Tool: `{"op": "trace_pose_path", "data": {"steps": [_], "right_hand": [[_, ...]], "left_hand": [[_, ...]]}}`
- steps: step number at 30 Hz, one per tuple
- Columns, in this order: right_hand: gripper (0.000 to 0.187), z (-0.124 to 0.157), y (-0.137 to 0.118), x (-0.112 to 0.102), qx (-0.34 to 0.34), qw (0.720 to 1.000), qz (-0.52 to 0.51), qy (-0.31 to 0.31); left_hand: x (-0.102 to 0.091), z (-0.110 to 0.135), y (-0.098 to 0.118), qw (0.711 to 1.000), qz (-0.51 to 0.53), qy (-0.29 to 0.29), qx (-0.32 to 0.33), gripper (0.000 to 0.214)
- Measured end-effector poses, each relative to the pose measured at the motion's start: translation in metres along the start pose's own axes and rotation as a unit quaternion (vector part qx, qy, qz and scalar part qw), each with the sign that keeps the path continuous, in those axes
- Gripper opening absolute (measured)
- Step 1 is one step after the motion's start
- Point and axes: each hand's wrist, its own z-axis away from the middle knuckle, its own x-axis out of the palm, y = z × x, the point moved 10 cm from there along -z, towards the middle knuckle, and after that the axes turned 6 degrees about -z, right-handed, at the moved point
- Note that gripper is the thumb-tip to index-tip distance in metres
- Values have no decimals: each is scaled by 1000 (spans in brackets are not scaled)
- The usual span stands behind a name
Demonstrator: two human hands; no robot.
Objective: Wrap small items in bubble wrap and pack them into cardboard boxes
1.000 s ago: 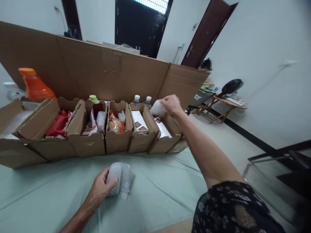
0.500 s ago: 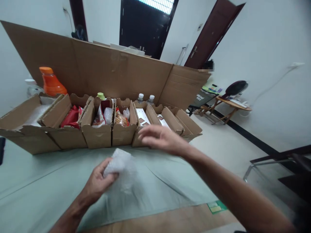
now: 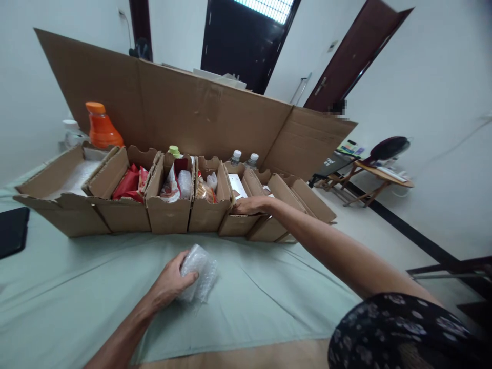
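Observation:
My left hand (image 3: 173,279) grips a folded piece of clear bubble wrap (image 3: 200,271) just above the green cloth, thumb across its front. Part of the wrap hangs loose on the right side. My right hand (image 3: 249,205) reaches into a cardboard bin (image 3: 240,221) that contains a white flat piece with cutouts (image 3: 237,185). Its fingers are down behind the bin's front edge, so I cannot see what they touch. To the left, the neighbouring bin (image 3: 209,218) contains a bag of tan sticks (image 3: 204,192).
Several cardboard bins stand in a row before a tall cardboard panel (image 3: 172,107). An orange bottle (image 3: 103,128) and clear bottles (image 3: 251,161) stand behind them. A black phone-like object (image 3: 13,231) lies at the left on the green cloth (image 3: 96,277). Part of a person shows behind the panel.
My right hand has moved down from above the bins into one of them. My left hand still holds the bubble wrap, which hangs more steadily now. The view has shifted left.

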Motion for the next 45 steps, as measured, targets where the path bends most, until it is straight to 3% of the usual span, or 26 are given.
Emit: {"op": "trace_pose_path", "data": {"steps": [3,5,7,9,11,12,14,16,17,18,20,22,23,25,28,31,33,36,38,41,43,45], "right_hand": [[20,12,7,-16,51,998,11,48],[21,39,13,-43,100,989,36,104],[27,83,9,-81,136,964,65,218],[34,141,-14,-114,126,914,76,379],[40,169,-44,-104,59,913,10,404],[39,170,-60,-87,15,928,-41,369],[34,150,-91,-39,-71,958,-152,234],[29,120,-116,4,-135,960,-228,87],[28,103,-120,13,-148,960,-232,49],[27,85,-116,11,-143,966,-208,48],[28,43,-92,-17,-82,988,-54,116],[29,0,-64,-53,4,969,173,178],[30,-24,-56,-59,12,951,268,155],[30,-70,-39,-62,20,937,327,118],[30,-124,-23,-47,26,939,335,76],[32,-151,-17,-36,35,938,337,73],[34,-152,-16,-41,37,938,335,87],[33,-125,-17,-71,56,934,327,129],[33,-87,-20,-99,83,928,322,167],[27,-5,-42,-132,94,925,266,255],[18,48,-71,-129,41,933,199,297],[14,82,-112,-96,-68,954,145,255]], "left_hand": [[-2,2,9,1000,-9,-13,9,49],[-13,2,13,1000,9,7,16,41],[-29,5,17,998,43,32,23,42],[-47,13,26,993,92,53,51,49],[-61,27,43,981,148,56,111,59],[-66,37,53,973,171,53,144,62],[-68,56,68,965,184,29,186,59],[-62,67,69,973,156,0,173,47],[-61,69,64,979,138,-6,147,42],[-62,68,55,985,125,0,117,42],[-72,61,35,989,125,41,64,58],[-78,51,20,988,133,62,41,86],[-77,45,14,989,127,63,37,98],[-69,33,2,995,86,53,27,112],[-68,23,-21,994,-7,105,-11,109],[-71,21,-34,985,-74,150,-34,88],[-70,21,-32,983,-116,141,-26,64],[-71,21,-24,982,-148,114,-21,37],[-77,24,-17,987,-119,105,-11,39],[-96,38,8,989,-44,124,61,52],[-106,57,30,982,-4,140,125,56],[-107,76,50,975,33,130,179,64]]}}
